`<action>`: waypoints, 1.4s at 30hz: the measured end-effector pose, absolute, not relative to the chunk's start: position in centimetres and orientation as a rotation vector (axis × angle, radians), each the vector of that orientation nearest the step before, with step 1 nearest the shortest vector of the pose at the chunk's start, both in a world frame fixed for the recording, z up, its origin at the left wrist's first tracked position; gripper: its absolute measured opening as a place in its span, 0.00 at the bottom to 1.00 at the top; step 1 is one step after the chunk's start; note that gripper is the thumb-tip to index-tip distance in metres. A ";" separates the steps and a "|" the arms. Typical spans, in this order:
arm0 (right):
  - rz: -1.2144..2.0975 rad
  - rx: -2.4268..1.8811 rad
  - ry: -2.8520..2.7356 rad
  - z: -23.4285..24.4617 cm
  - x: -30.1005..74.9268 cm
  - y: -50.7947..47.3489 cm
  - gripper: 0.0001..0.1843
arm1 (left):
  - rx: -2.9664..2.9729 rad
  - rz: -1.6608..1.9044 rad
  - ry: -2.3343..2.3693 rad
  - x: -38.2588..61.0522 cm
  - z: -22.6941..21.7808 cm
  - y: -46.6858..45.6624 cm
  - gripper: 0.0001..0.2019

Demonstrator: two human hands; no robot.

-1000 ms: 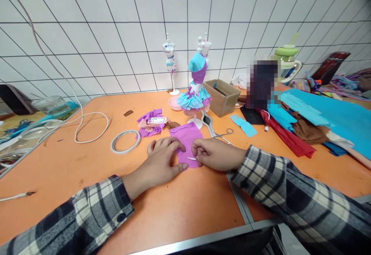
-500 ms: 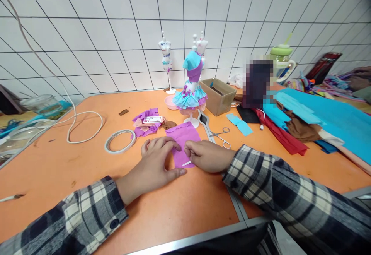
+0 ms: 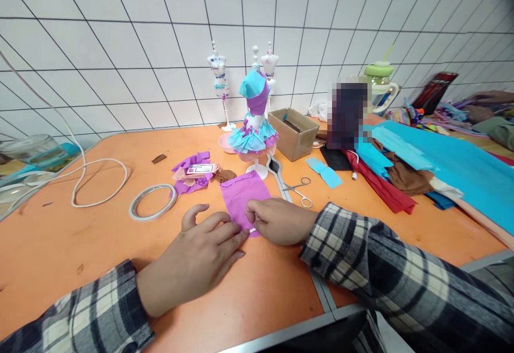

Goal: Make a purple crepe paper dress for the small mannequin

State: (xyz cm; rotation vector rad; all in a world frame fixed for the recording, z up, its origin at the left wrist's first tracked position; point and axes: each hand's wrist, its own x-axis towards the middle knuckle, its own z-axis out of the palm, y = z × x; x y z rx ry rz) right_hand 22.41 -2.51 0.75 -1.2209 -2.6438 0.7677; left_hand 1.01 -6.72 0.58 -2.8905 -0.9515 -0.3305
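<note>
Rests the left hand palm down towards the front edge of the orange worktop, with fingers bent and loosely apart and the tips meeting the near left corner of a purple cloth rectangle. Curls the right hand into a loose fist over the near right part of the same cloth. Cannot tell from this angle about any pinch inside that fist. Has a narrow white strip between the two hands, at the near edge of the cloth and partly hidden.

Shows the cloth lying flat between the front and back edges of the worktop, left of a metal seam running to the front edge. Has small scissors just beyond the right hand, with blades reaching over the seam, and light blue cloth pieces further right. Has a white tape roll near the left hand, on the side of the left edge, and purple scraps beyond, under a labelled packet. Includes, towards the back edge, a dress form in a turquoise and purple outfit and a cardboard box.
</note>
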 end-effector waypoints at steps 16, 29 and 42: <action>0.994 -1.380 -2.358 1.5 24.3 -1.7 0.18 | -2.927 -0.381 -0.933 1.5 0.5 -6.8 0.11; 0.678 -1.376 -2.469 0.4 24.2 -1.9 0.18 | -2.959 -0.292 -0.925 1.4 0.5 -6.7 0.11; 0.653 -1.472 -2.391 1.3 25.3 -1.2 0.19 | -2.972 -0.269 -0.936 1.5 0.7 -6.6 0.12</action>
